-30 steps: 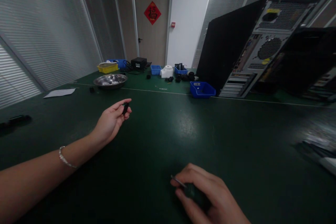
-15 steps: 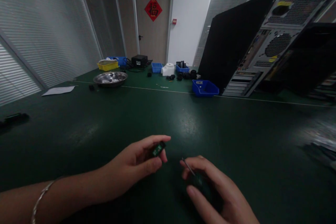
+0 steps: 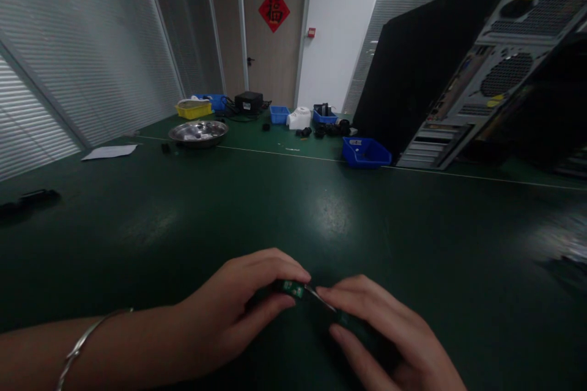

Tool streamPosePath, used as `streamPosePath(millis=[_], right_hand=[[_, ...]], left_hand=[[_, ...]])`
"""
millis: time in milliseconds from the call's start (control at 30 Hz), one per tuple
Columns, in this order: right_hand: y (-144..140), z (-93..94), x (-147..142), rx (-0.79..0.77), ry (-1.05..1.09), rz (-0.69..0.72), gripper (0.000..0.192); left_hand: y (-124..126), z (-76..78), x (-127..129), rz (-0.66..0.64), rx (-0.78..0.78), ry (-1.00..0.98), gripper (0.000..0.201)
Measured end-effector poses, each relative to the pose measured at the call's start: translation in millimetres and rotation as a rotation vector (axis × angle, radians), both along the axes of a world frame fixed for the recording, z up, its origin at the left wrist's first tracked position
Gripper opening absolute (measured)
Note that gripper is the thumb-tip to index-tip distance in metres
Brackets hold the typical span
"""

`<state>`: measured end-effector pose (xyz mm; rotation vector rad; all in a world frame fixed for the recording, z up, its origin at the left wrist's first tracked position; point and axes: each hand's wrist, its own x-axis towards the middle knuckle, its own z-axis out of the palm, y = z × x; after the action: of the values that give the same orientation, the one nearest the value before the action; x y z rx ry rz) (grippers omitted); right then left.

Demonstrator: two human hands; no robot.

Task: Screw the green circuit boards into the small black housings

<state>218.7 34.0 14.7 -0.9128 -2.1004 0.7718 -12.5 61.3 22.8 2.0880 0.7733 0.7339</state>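
Observation:
Between the thumb and fingers of my left hand [image 3: 250, 299] sits a small green circuit board [image 3: 292, 288], which seems set in a dark casing partly covered by the fingers. My right hand [image 3: 385, 324] grips a screwdriver [image 3: 323, 299] by its dark handle, mostly hidden in the palm. Its thin metal shaft points left, and the tip meets the board's right end or lies very close to it; I cannot tell which. Both hands are just above the green tabletop [image 3: 257, 208].
A computer tower [image 3: 426, 61] stands at the right, beside a blue bin [image 3: 365, 154]. Farther back are a metal bowl [image 3: 197, 142], a yellow tray [image 3: 194, 112], a black box [image 3: 248, 102] and a white housing [image 3: 299, 118]. Dark parts [image 3: 34, 197] lie at far left.
My left hand has turned and lowered the circuit board toward the right hand. The screwdriver tip, apart from the board before, is now at its end. The camera view has shifted slightly.

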Motion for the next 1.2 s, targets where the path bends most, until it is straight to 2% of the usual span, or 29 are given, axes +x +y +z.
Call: streamPosePath(millis=[200,500,700,900,1033,1100,1200], right_hand=[[0.6,-1.0,1.2,-0.009,-0.021,0.001,0.048],[-2.1,-1.8,-0.3,-0.033,-0.002,0.021,0.046],[-2.6,-3.3,-1.1,-0.035,-0.027,0.044,0.052],[-1.1,-3.3,0.2,-0.011,-0.017,0.086,0.058],[-0.8,-3.8,0.3,-0.027,0.004,0.093,0.059],[-0.8,-3.8,0.0,-0.024,0.025,0.092,0.061],[-0.4,-3.0,-0.7,-0.046,0.038,0.101,0.061]], left_hand=[[0.7,1.9,0.7,0.036,0.034,0.005,0.028],[0.9,-0.8,0.7,-0.015,0.067,-0.031,0.027],[2.2,-2.0,0.2,-0.037,0.166,-0.022,0.029],[-0.5,-2.6,-1.3,-0.018,0.356,0.001,0.033],[-2.7,-2.3,-3.1,-0.016,0.428,0.035,0.036],[-3.0,-1.7,-3.1,-0.022,0.423,0.031,0.036],[-1.5,-0.8,-1.4,-0.025,0.336,-0.003,0.033]])
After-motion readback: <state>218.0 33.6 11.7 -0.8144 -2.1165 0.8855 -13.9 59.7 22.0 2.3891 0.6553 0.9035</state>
